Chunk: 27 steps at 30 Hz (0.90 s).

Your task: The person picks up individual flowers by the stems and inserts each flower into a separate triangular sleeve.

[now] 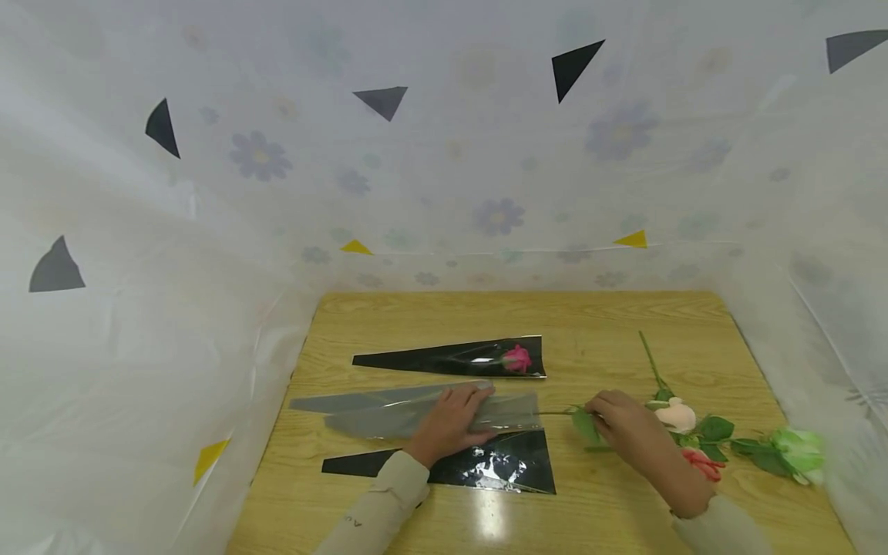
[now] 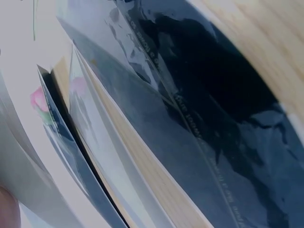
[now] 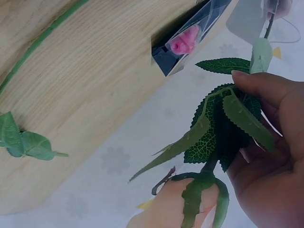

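Observation:
A grey see-through flower sleeve [image 1: 509, 408] lies across the middle of the table, its wide end to the right. My left hand [image 1: 451, 420] grips it near that end, fingers over the far side and thumb at the near edge. My right hand [image 1: 624, 432] pinches an artificial rose by its leafy stem [image 1: 555, 413], which runs left to the sleeve's wide end. In the right wrist view the held rose has a peach bloom [image 3: 190, 204] and dark green leaves [image 3: 204, 128] below my fingers. How far the stem reaches inside the sleeve cannot be told.
Behind lies a black sleeve [image 1: 430, 359] with a pink rose [image 1: 516, 358] inside. Another black sleeve [image 1: 520, 462] lies in front, partly under my left arm. To the right are a red rose [image 1: 704, 465] and a pale green rose [image 1: 798, 451]. Pale plastic sheeting [image 1: 486, 154] surrounds the table.

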Motion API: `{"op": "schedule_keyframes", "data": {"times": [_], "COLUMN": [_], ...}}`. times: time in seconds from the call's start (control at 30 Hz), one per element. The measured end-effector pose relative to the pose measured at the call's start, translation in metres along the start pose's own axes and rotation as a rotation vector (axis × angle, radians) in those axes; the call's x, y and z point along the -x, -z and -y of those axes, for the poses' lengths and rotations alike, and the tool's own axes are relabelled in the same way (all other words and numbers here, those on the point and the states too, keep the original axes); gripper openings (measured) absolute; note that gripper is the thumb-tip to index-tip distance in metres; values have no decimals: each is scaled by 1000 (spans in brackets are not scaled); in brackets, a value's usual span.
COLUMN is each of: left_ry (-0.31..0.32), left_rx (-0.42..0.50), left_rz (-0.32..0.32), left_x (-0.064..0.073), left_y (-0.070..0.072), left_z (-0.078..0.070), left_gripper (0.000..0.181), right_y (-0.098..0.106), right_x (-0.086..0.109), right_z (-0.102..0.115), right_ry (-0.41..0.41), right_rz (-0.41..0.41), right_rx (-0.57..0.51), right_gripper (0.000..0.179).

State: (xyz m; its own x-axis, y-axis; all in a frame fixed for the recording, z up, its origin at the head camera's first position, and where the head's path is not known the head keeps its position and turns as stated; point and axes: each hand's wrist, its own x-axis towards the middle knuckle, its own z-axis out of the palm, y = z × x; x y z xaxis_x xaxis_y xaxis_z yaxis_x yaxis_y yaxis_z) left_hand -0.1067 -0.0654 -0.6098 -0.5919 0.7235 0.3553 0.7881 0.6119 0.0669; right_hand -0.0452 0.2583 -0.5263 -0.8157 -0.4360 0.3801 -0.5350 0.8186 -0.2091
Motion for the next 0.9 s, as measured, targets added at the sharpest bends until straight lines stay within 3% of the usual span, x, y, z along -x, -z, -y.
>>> {"op": "schedule_keyframes", "data": {"times": [0.33,0.57,0.9], "left_ry": [-16,-2,-20], "left_rx": [10,19,15], "left_rz": [6,38,33], "left_x": [-5,-10,-12], "left_y": [3,5,2], "left_z": [-5,-9,-13], "left_gripper": [77,77,78], "right_y": [-10,-17,-21], "right_x": [-10,-16,-25], "right_z": [9,13,21], "right_ry": [28,100,120], "right_rz": [11,-24,-16], "right_rx": [2,-30,11], "right_gripper": [20,22,19]}}
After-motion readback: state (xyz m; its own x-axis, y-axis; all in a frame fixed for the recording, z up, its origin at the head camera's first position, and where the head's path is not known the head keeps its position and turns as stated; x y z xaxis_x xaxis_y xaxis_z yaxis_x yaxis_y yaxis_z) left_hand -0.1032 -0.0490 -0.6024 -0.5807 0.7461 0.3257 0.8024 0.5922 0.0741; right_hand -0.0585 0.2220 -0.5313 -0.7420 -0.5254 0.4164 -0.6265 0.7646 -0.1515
